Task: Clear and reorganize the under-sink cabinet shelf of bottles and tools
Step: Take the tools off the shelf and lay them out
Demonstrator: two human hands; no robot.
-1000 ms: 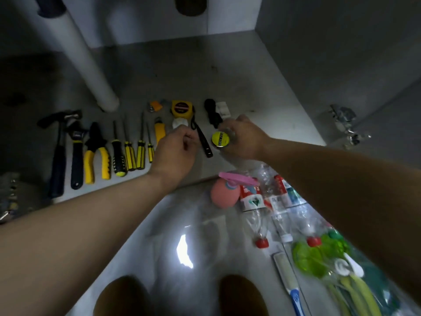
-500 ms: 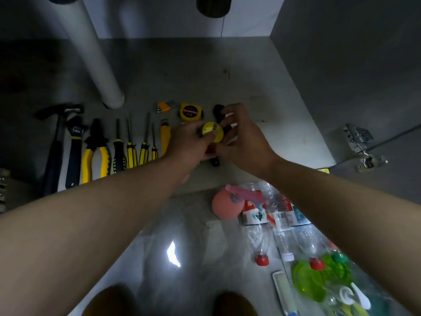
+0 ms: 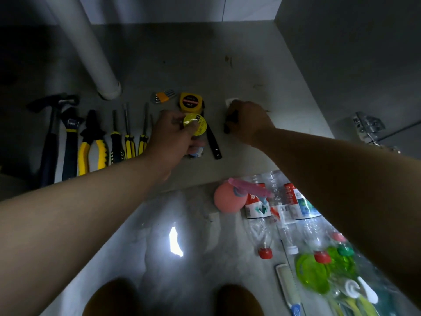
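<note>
— Item in hand?

— Round yellow tape roll point(image 3: 195, 124). It has a shiny wrapped face and a printed label along one edge. It is raised just above the front centre of the cabinet shelf point(image 3: 262, 71).

— Grip?

— Left hand point(image 3: 173, 137): fingers point(image 3: 176, 122) curled, pinching the roll at its left edge. Right hand point(image 3: 248, 122): near on the right and apart from the roll, fingers closed round a dark object point(image 3: 230, 124) too hidden to name.

— Surroundings, near to far?

— On the floor point(image 3: 136, 236), right side:
- a comb point(image 3: 289, 290)
- green plastic pieces point(image 3: 312, 274)
- clear plastic bottles point(image 3: 257, 210) with red caps, lying flat
- a pink spray bottle point(image 3: 225, 199) at the shelf's front edge

On the shelf:
- a slim black tool point(image 3: 214, 144) lies between the two hands
- on the left, side by side: hammer point(image 3: 51, 133), adjustable wrench point(image 3: 70, 142), yellow-handled pliers point(image 3: 93, 147), and three screwdrivers point(image 3: 128, 137) in view
- just beyond the roll: a yellow tape measure point(image 3: 191, 101), with a hex key set point(image 3: 164, 96) to its left
- at the rear left: a white pipe point(image 3: 91, 53)

— Obstructions?

— The left forearm crosses the right end of the tool row.
</note>
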